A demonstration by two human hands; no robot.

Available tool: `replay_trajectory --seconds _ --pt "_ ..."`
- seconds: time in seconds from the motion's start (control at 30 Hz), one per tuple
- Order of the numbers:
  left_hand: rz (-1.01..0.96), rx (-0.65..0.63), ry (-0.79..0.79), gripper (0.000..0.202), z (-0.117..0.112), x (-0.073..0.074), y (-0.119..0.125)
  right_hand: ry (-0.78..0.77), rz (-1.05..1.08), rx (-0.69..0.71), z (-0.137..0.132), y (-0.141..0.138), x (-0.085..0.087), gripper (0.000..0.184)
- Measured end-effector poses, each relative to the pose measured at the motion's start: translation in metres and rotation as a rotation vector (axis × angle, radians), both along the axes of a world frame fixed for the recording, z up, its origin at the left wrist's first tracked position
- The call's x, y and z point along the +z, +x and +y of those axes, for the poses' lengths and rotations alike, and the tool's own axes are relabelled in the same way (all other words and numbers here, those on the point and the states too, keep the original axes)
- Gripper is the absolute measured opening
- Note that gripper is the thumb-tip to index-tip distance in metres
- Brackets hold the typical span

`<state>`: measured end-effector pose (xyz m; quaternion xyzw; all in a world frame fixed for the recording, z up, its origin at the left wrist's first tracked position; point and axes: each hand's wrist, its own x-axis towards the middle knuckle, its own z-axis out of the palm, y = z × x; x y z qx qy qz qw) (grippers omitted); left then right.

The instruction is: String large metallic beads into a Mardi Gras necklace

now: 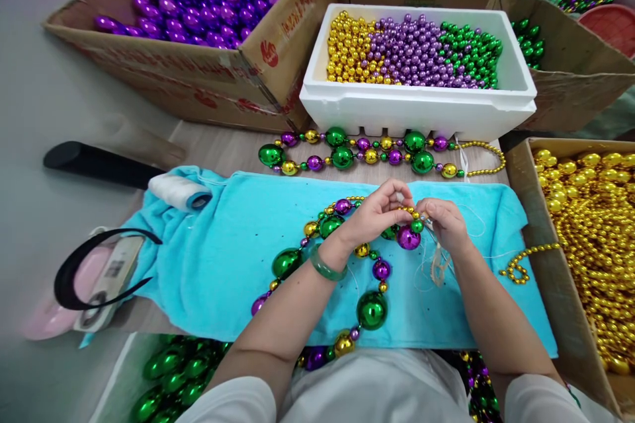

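Observation:
My left hand [381,208] is closed on one end of a bead necklace, where small gold beads meet a green bead and a purple bead [409,237]. Right beside it, my right hand [444,219] pinches the same end at the fingertips. Fine white thread trails around it. Below the right hand hangs a small tan and metal object [437,268], perhaps snips; whether the hand holds it cannot be made out. The rest of the necklace, with large green beads [372,310], loops over the turquoise towel [238,231], passes under my left forearm and drops towards my lap.
A finished-looking bead strand [342,157] lies behind the towel. Beyond stand a white foam box [417,106] of sorted beads and a carton [163,73] of purple beads. A gold-bead carton [560,277] flanks the right. A thread spool [179,192] and black headband [64,277] lie left.

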<state>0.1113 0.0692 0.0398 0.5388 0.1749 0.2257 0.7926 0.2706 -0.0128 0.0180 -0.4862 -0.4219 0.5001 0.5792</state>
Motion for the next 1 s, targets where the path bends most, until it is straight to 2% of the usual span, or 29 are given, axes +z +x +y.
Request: replay_trajectory --seconds 0.17,0.33,0.4,0.53,0.6,0.67,0.73,0.8,0.87,0.93,1.0 --pt "0.015 0.018 0.071 0.029 -0.001 0.007 -0.005 -0.030 -0.019 -0.186 -0.007 0.014 -0.003 0.060" --pt "0.010 0.021 0.190 0.028 -0.003 0.018 -0.015 -0.172 -0.324 -0.332 -0.019 0.037 -0.013 0.039" --pt "-0.003 0.015 0.207 0.028 -0.003 0.021 -0.019 -0.196 -0.398 -0.374 -0.025 0.043 -0.018 0.038" --pt "-0.012 0.014 0.225 0.027 -0.001 0.020 -0.021 -0.174 -0.306 -0.398 -0.034 0.047 -0.025 0.046" --pt "0.005 0.048 0.235 0.027 -0.001 0.017 -0.020 -0.168 -0.342 -0.382 -0.035 0.048 -0.027 0.048" --pt "0.027 0.093 0.257 0.028 -0.001 0.015 -0.019 -0.188 -0.506 -0.355 -0.035 0.049 -0.027 0.047" --pt "0.078 0.126 0.304 0.029 -0.002 0.015 -0.020 -0.236 -0.759 -0.336 -0.034 0.051 -0.028 0.044" --pt "0.178 0.156 0.426 0.031 -0.001 0.018 -0.021 -0.284 -1.008 -0.337 -0.035 0.052 -0.028 0.039" --pt "0.283 0.188 0.622 0.031 0.000 0.027 -0.022 -0.259 -1.120 -0.342 -0.035 0.049 -0.024 0.036" --pt "0.337 0.205 0.831 0.029 0.000 0.042 -0.023 -0.139 -1.027 -0.290 -0.034 0.037 -0.015 0.047" --pt "0.349 0.198 0.992 0.026 -0.001 0.061 -0.022 0.031 -0.822 -0.190 -0.028 0.019 0.001 0.065"
